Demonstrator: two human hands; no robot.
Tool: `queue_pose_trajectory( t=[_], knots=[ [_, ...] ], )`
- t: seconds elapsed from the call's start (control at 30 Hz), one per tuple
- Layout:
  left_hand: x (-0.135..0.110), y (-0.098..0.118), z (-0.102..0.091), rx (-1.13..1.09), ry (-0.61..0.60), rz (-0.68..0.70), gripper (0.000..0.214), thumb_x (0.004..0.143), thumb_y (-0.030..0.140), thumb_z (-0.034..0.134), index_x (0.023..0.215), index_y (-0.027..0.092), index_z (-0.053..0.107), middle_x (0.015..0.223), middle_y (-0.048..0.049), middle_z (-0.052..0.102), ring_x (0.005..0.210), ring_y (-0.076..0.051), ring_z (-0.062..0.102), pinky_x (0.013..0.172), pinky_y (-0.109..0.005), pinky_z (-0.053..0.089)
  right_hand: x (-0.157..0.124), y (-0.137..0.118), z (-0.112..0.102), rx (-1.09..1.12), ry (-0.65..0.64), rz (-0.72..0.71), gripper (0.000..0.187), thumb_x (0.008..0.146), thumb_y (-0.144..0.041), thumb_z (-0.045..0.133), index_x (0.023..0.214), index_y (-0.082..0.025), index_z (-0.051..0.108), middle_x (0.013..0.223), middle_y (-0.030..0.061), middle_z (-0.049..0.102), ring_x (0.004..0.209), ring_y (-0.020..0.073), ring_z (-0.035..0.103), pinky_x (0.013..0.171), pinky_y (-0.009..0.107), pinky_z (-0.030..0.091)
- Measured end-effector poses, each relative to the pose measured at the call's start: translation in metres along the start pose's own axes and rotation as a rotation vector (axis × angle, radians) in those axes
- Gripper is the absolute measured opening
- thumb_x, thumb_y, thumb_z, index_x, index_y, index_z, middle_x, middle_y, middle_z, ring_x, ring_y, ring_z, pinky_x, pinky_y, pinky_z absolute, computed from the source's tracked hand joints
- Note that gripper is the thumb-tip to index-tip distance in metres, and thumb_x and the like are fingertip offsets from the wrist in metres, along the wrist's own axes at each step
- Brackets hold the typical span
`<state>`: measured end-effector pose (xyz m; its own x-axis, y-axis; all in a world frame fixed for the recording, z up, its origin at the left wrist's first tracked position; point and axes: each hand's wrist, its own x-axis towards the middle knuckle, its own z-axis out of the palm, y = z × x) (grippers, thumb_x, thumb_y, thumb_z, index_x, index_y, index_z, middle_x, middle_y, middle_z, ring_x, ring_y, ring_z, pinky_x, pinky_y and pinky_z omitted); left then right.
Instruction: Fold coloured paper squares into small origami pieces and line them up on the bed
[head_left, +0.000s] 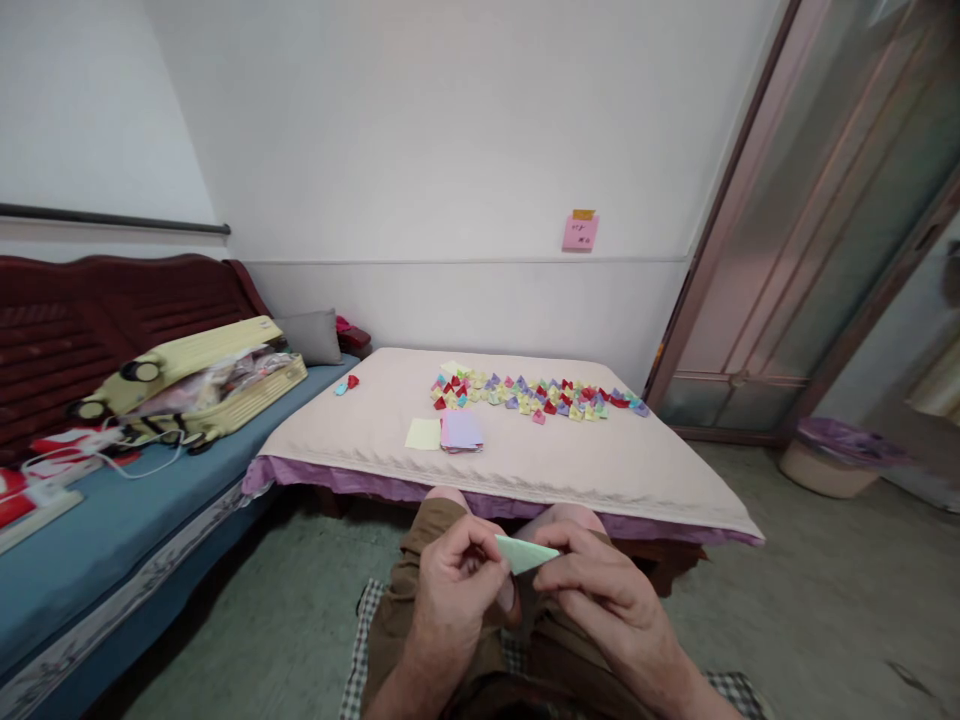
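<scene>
Lower centre: the left hand (454,590) and right hand (611,590) grip opposite ends of a folded pale-green paper (525,554). Mid-frame: a cream-covered table (337,430) bears a stack of square sheets (462,429), lilac uppermost, beside a pale-yellow sheet (422,434); higher in the frame, small folded papers (551,397) of mixed colours form a broad band. Centre left: an open yellow suitcase (206,348) lies on a blue-seated bench (112,530). Right of upper centre: a pink note (580,233) is fixed to the white wall (450,150). Right: a bin (821,467) stands on the floor (750,580).
</scene>
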<state>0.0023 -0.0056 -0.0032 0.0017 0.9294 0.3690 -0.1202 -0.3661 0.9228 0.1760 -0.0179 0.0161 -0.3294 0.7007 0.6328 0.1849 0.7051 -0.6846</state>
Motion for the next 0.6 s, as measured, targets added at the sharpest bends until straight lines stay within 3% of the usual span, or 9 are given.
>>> queue_pose_trajectory(
  t=[0.13,0.23,0.3,0.4,0.5,0.6],
  knots=[
    [-0.004,-0.003,0.002,0.017,0.033,0.051,0.013,0.072,0.009,0.059,0.067,0.019,0.053,0.072,0.0003,0.062,0.069,-0.014,0.058,0.061,-0.023,0.042,-0.002,-0.001,-0.007,-0.016,0.111,0.091,0.014,0.083,-0.02,0.062,0.095,-0.024,0.067,0.106,0.008,0.064,0.098,0.0235,0.059,0.081,0.033,0.048],
    [-0.009,0.0,0.005,0.045,0.046,0.043,0.01,0.076,0.011,0.059,0.074,0.02,0.055,0.073,0.0005,0.064,0.071,-0.014,0.06,0.062,-0.022,0.044,0.0,-0.002,-0.006,-0.077,0.08,0.115,0.014,0.085,-0.024,0.061,0.098,-0.021,0.065,0.091,0.0071,0.066,0.084,0.0214,0.06,0.073,0.032,0.048],
    [-0.01,0.002,0.006,0.085,0.06,0.026,0.011,0.076,0.011,0.059,0.079,0.02,0.055,0.073,0.0008,0.064,0.068,-0.013,0.061,0.06,-0.021,0.045,0.003,-0.004,-0.002,-0.132,0.038,0.079,0.009,0.088,-0.022,0.058,0.086,-0.02,0.066,0.076,0.0046,0.064,0.072,0.0185,0.059,0.065,0.029,0.047],
    [-0.009,0.003,0.007,0.106,0.053,-0.015,0.019,0.073,0.01,0.061,0.088,0.02,0.056,0.075,0.0002,0.065,0.065,-0.013,0.06,0.058,-0.022,0.044,0.004,-0.006,0.003,-0.215,0.083,-0.015,0.018,0.09,-0.016,0.054,0.075,-0.018,0.064,0.066,0.0025,0.061,0.064,0.0158,0.057,0.06,0.026,0.044],
    [-0.006,0.003,0.005,0.084,-0.011,-0.076,0.022,0.069,0.011,0.064,0.09,0.018,0.059,0.077,-0.0014,0.065,0.064,-0.013,0.058,0.057,-0.022,0.043,0.002,-0.006,0.005,-0.293,0.123,-0.117,0.015,0.089,-0.012,0.054,0.08,-0.018,0.064,0.069,0.0035,0.063,0.065,0.0159,0.058,0.061,0.026,0.045],
    [-0.002,0.004,0.0,0.075,-0.093,-0.045,0.005,0.073,0.015,0.065,0.078,0.016,0.064,0.071,-0.0016,0.061,0.065,-0.014,0.055,0.059,-0.024,0.042,0.0,-0.004,0.003,-0.343,0.113,-0.165,0.014,0.088,-0.011,0.055,0.082,-0.017,0.065,0.07,0.0044,0.063,0.066,0.0161,0.058,0.061,0.027,0.045]
  ],
)
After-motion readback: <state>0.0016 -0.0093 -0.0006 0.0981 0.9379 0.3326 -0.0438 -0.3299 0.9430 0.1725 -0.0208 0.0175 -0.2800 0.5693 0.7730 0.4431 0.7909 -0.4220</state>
